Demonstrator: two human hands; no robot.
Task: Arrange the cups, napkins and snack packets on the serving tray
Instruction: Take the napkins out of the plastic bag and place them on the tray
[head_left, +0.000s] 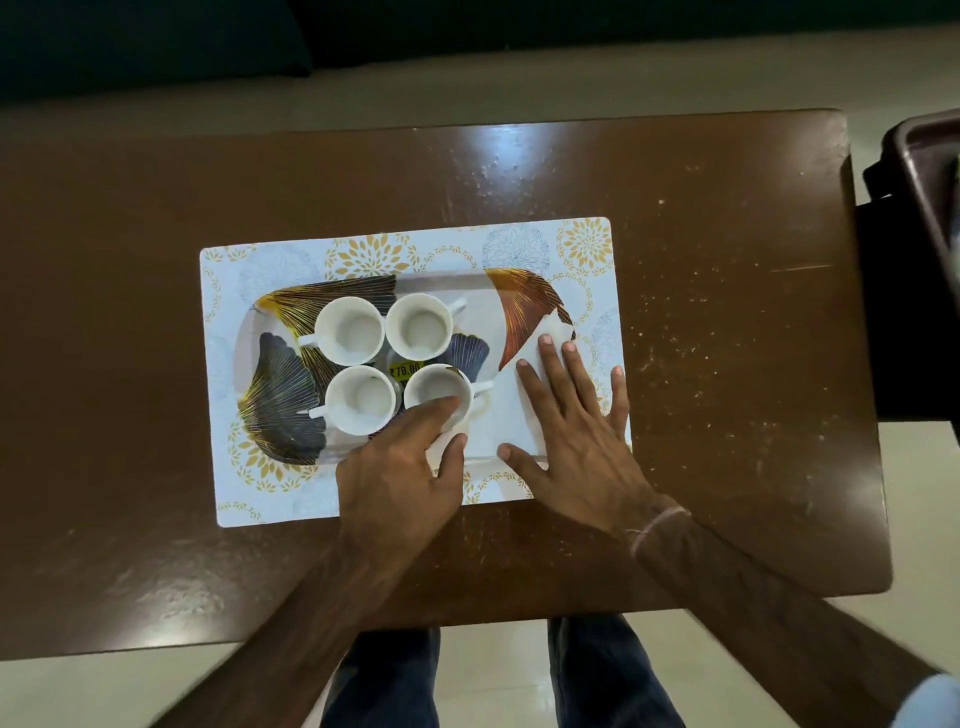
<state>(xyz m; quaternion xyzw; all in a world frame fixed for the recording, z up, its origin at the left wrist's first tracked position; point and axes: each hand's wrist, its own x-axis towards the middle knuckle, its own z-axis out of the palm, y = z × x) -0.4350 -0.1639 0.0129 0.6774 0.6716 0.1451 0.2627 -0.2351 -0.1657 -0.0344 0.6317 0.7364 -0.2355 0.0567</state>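
A serving tray (270, 384) with a gold and dark leaf pattern lies on a white placemat (223, 493). Several empty white cups stand together on its left half; the nearest right one is a cup (434, 387). A white napkin (511, 405) lies over the tray's right end. My left hand (400, 467) pinches the napkin's near left corner, its forefinger against that cup's rim. My right hand (576, 421) rests flat on the napkin with fingers spread. No snack packets are in view.
The placemat sits on a brown wooden table (727, 364) with worn marks. A dark chair or stand (914, 208) is beyond the table's right edge. My legs (384, 675) show below the table's near edge, over a pale floor.
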